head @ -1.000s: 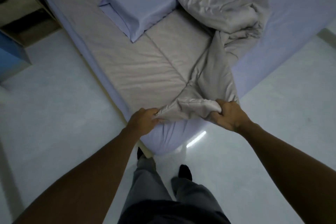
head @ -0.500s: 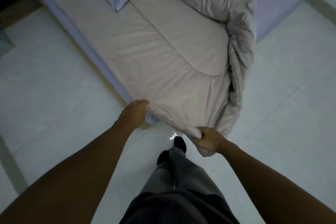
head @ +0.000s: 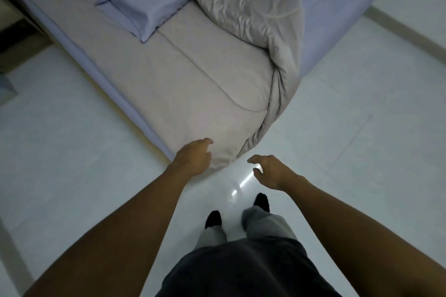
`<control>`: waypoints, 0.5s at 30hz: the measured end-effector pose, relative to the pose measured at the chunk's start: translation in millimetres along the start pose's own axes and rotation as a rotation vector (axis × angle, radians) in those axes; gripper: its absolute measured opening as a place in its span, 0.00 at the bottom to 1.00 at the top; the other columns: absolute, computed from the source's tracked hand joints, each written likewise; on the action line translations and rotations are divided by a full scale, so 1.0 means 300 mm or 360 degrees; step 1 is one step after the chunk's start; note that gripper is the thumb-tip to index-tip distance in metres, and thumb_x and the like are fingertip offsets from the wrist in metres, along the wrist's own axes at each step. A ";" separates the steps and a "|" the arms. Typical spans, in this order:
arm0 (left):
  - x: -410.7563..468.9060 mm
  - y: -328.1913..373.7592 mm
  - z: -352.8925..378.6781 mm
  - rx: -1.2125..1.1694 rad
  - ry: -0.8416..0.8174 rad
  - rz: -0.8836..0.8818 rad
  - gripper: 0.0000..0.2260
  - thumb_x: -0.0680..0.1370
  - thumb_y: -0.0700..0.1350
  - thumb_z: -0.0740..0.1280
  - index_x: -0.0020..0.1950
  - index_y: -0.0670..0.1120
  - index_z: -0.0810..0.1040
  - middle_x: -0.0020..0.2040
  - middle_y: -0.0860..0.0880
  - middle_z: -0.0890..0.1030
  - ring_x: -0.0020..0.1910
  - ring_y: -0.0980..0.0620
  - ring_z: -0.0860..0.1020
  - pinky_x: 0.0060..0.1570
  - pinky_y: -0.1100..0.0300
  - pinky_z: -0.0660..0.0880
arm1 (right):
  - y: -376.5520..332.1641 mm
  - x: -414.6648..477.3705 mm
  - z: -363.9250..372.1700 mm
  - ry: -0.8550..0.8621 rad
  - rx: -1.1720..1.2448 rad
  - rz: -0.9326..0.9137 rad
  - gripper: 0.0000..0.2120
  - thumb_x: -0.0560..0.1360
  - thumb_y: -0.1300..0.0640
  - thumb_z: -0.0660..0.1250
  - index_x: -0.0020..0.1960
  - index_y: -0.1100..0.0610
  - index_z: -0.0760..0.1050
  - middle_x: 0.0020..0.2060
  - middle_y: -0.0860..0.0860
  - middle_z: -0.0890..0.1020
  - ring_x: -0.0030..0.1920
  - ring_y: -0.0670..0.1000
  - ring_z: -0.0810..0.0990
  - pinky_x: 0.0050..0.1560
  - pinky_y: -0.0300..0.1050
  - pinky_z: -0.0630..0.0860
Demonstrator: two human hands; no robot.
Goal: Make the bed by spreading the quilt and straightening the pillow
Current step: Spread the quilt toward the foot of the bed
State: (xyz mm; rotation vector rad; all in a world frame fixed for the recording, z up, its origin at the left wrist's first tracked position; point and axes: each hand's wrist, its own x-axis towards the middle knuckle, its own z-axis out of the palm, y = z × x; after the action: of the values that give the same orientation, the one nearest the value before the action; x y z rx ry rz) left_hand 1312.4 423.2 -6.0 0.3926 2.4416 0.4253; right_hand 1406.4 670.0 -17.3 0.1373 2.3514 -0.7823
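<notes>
Nearest me are my grey trousers [head: 263, 226] and dark feet on the pale floor [head: 72, 132], at the near corner of the bed. Both hands are empty, fingers loosely curled: my left hand [head: 193, 160] hovers right at the quilt's near corner, and I cannot tell whether it touches the cloth, while my right hand [head: 270, 171] hangs over the floor just right of that corner, clear of the fabric. The beige quilt [head: 193, 84] lies flat along the left half of the bed, its corner draped over the mattress edge. I judge the spreading about half done, because the quilt's right part is doubled back into a thick fold [head: 255, 7] that runs from the far side down to the near corner. That leaves the lavender sheet [head: 333, 7] bare on the right. The next move probably calls for stepping right, gripping the folded edge with both hands, and drawing it across the bare sheet. Farther off, the lavender pillow [head: 144, 0] lies askew on top of the flat quilt, just beside the fold. A hard tug could drag it along, so it needs lifting and squaring afterwards. Dark furniture [head: 14, 38] stands at the far left.
</notes>
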 end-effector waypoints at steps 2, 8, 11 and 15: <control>0.047 0.090 -0.029 0.0035 0.0011 0.0004 0.20 0.81 0.50 0.59 0.74 0.52 0.67 0.73 0.49 0.72 0.68 0.45 0.73 0.66 0.54 0.71 | 0.037 0.005 -0.084 0.0088 0.0012 -0.0053 0.19 0.80 0.57 0.62 0.70 0.55 0.73 0.67 0.54 0.78 0.65 0.54 0.77 0.67 0.42 0.70; 0.277 0.439 -0.108 0.0006 -0.0022 -0.0032 0.20 0.82 0.52 0.59 0.74 0.54 0.67 0.73 0.47 0.71 0.67 0.45 0.74 0.66 0.53 0.71 | 0.263 0.051 -0.427 0.0341 0.0120 -0.0164 0.16 0.79 0.60 0.63 0.66 0.58 0.77 0.61 0.53 0.82 0.62 0.53 0.80 0.64 0.36 0.70; 0.418 0.655 -0.150 -0.0046 0.0022 -0.0048 0.19 0.81 0.53 0.59 0.73 0.54 0.68 0.71 0.46 0.72 0.64 0.45 0.75 0.65 0.52 0.72 | 0.397 0.065 -0.644 0.0477 0.0147 -0.0219 0.15 0.79 0.61 0.63 0.65 0.58 0.78 0.61 0.53 0.83 0.61 0.52 0.80 0.64 0.36 0.71; 0.550 0.968 -0.218 -0.0110 0.0036 0.0024 0.19 0.82 0.51 0.59 0.74 0.52 0.68 0.70 0.45 0.73 0.64 0.44 0.75 0.63 0.54 0.72 | 0.552 0.050 -0.926 0.0553 0.0136 -0.0221 0.16 0.80 0.60 0.62 0.67 0.57 0.76 0.63 0.52 0.81 0.63 0.52 0.79 0.66 0.39 0.71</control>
State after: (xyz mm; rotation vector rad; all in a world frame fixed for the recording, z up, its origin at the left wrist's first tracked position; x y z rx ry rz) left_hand 1196.5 734.3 69.8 0.3786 2.4400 0.5215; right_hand 1289.5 961.7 60.8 0.1583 2.6767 -0.9943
